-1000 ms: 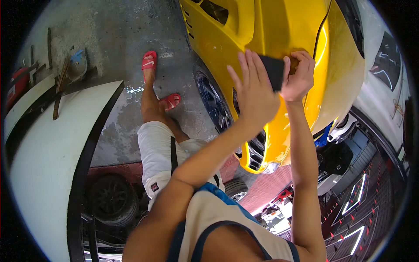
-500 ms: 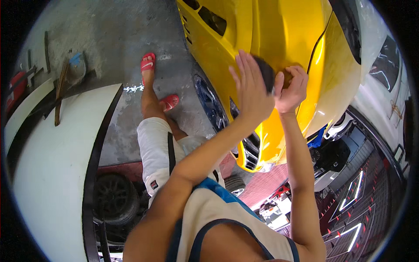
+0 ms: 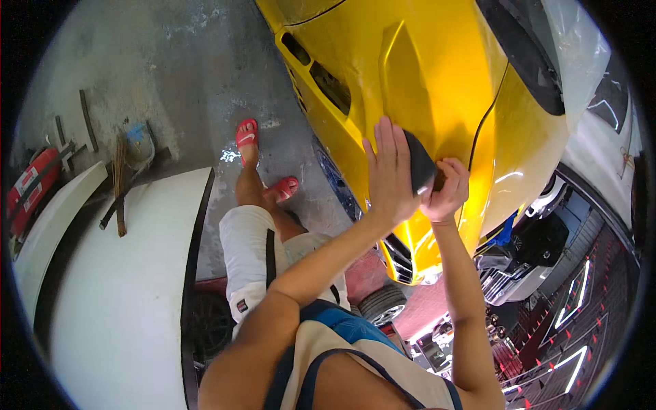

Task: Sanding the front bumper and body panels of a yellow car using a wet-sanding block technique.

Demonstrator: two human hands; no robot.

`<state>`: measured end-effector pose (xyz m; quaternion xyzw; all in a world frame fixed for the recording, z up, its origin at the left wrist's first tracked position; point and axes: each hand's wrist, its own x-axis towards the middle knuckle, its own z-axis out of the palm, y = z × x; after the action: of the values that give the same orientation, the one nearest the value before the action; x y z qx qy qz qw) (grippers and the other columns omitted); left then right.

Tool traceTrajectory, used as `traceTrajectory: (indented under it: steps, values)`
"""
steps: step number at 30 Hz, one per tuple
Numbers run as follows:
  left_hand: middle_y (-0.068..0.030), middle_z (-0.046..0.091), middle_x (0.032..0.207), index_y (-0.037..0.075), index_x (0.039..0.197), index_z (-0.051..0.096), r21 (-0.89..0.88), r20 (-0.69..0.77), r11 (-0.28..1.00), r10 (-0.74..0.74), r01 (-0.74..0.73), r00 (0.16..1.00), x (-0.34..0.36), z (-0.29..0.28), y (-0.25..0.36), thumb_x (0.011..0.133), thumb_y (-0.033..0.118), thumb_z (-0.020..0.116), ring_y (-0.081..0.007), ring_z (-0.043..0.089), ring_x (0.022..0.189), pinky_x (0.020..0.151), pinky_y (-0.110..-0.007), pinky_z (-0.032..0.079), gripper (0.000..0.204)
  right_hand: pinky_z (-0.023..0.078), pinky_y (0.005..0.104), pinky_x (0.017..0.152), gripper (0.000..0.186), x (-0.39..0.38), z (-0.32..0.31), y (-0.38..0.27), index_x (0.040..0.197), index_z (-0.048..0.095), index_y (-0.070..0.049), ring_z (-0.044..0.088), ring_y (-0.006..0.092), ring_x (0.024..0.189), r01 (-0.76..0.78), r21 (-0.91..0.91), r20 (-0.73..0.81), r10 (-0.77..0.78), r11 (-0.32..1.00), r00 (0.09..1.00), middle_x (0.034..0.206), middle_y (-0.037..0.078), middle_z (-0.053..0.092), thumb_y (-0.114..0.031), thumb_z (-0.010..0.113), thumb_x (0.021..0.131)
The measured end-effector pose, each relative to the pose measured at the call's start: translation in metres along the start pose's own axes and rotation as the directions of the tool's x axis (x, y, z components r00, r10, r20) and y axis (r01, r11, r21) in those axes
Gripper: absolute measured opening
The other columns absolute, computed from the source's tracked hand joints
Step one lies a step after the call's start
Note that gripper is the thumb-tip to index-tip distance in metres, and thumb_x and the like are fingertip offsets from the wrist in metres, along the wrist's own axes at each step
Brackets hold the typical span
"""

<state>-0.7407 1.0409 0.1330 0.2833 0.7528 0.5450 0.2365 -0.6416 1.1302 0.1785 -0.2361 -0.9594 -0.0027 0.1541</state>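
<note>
A dark grey, flat piece [image 3: 419,164] with a rounded edge stands between my hands, over the hood of a yellow car [image 3: 454,75]. Its exact kind does not show. My left hand [image 3: 391,176] lies along its left side, fingers stretched out and close together. On the other side, my right hand [image 3: 447,188] curls its fingers at the piece's lower right edge, with the thumb near the left palm. Part of the piece is hidden behind both hands. Whether it touches the paint I cannot tell.
A white panel [image 3: 126,294] with a dark edge stands at the left, near a straw broom [image 3: 119,184] and a red object [image 3: 33,191]. Wheels [image 3: 384,305] lie close to my legs. Clear plastic sheeting [image 3: 577,51] hangs at the upper right, over another vehicle.
The view has shifted, so floor and car sit lower in the picture. Against the car, both hands have moved slightly left, and more of the dark piece shows between them.
</note>
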Motion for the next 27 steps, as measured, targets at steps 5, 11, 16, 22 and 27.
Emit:
traceTrajectory:
  steps: [5, 11, 16, 22, 27]
  values:
    - [-0.0326, 0.014, 0.162, -0.011, 0.154, 0.015, 0.116, -0.104, 0.978, 0.183, -0.171, 0.978, 0.140, -0.038, -0.011, 0.092, 0.020, 0.059, -0.0487, 0.012, 0.151, 0.120, -0.062, 0.006, 0.083, 0.053, 0.0433, 0.075, 0.022, 0.006, -0.003, -0.001, 0.101, 0.062, -0.003, 0.064, 0.0361, 0.086, -0.050, 0.000, -0.029, 0.050, 0.999, 0.998, 0.102, 0.018, 0.064, -0.015, 0.069, 0.084]
    - [-0.0290, 0.011, 0.164, -0.006, 0.156, 0.018, -0.165, -0.064, 0.964, 0.200, -0.208, 0.978, 0.033, -0.020, -0.011, 0.100, 0.006, 0.048, -0.0427, 0.009, 0.153, 0.121, -0.058, 0.007, 0.065, 0.053, 0.0430, 0.073, 0.024, -0.001, 0.001, 0.000, 0.101, 0.062, -0.003, 0.064, 0.0360, 0.086, -0.050, 0.020, -0.030, 0.051, 0.999, 0.998, 0.102, 0.016, 0.064, -0.019, 0.070, 0.084]
    - [-0.0314, 0.006, 0.164, -0.009, 0.156, 0.010, -0.153, -0.144, 0.951, 0.249, -0.270, 0.958, 0.106, -0.026, -0.009, 0.104, 0.013, 0.044, -0.0434, 0.007, 0.153, 0.123, -0.054, 0.006, 0.066, 0.054, 0.0439, 0.076, 0.026, -0.002, -0.006, 0.003, 0.102, 0.063, -0.002, 0.064, 0.0382, 0.089, -0.027, -0.019, -0.093, 0.025, 0.999, 0.995, 0.103, 0.019, 0.064, -0.020, 0.071, 0.085]
    - [-0.0328, 0.005, 0.163, -0.004, 0.158, 0.012, -0.084, 0.055, 0.926, 0.373, -0.368, 0.926, -0.069, 0.009, -0.022, 0.098, 0.005, 0.048, -0.0519, 0.004, 0.151, 0.120, -0.061, 0.001, 0.071, 0.054, 0.0422, 0.082, 0.030, -0.009, 0.002, -0.005, 0.110, 0.063, -0.002, 0.065, 0.0361, 0.093, -0.170, 0.268, -0.083, 0.199, 0.948, 0.976, 0.110, 0.019, 0.064, -0.020, 0.071, 0.087]
    - [-0.0310, 0.025, 0.159, -0.004, 0.153, 0.029, -0.383, 0.314, 0.901, 0.335, -0.204, 0.888, -0.178, -0.030, -0.028, 0.102, 0.012, 0.050, -0.0442, 0.023, 0.150, 0.121, -0.047, 0.021, 0.057, 0.047, 0.0398, 0.089, 0.040, -0.147, -0.046, -0.109, 0.121, 0.057, 0.005, 0.058, 0.0257, 0.097, -0.200, 0.588, -0.468, 0.532, 0.784, 0.706, 0.113, 0.018, 0.062, -0.027, 0.060, 0.097]
